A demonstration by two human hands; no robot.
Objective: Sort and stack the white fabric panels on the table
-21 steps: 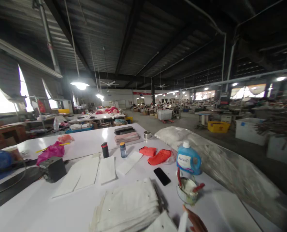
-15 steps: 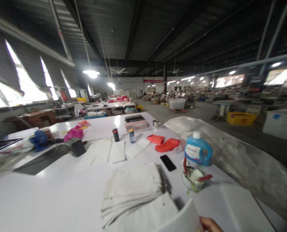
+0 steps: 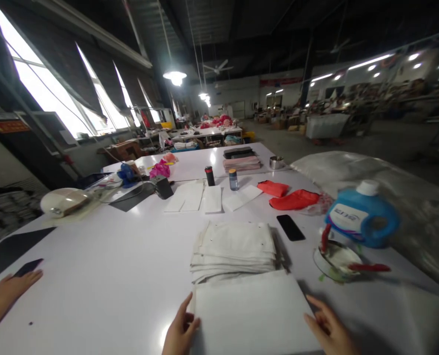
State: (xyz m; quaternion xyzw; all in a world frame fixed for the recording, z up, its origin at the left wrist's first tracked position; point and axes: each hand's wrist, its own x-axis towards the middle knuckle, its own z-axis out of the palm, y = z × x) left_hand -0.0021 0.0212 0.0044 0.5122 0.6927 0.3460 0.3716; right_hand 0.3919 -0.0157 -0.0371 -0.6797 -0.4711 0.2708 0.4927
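Positioning a white sheet (image 3: 254, 315) by its sides appears to be the step in hand. The sheet is laid flat in the near part of the white table (image 3: 123, 276), its far edge set right up against a stack of pale cloth (image 3: 237, 246) at twelve o'clock. Its left edge is met by the left hand (image 3: 180, 328), whose thumb and forefinger are held apart with the other fingers curled; its right edge is flanked by the right hand (image 3: 330, 328), similarly parted and curled. Whether the paper is touched there by every fingertip cannot be told. For any shift, both edges would need to be guided evenly, so that neither the sheet nor the stack is skewed. At one o'clock a black phone (image 3: 291, 228) is seen, and at two o'clock a tub (image 3: 334, 264) with red handles, with a blue jug (image 3: 360, 217) placed just beyond. Dark lettering is carried by the jug's white label, but it is too blurred to be read. Marks on the far red banner (image 3: 281, 82) and on an orange-red sign (image 3: 10, 126) towards ten o'clock cannot be made out either. At nine o'clock a dark device (image 3: 27, 266) is covered in part by another person's hand (image 3: 12, 291).
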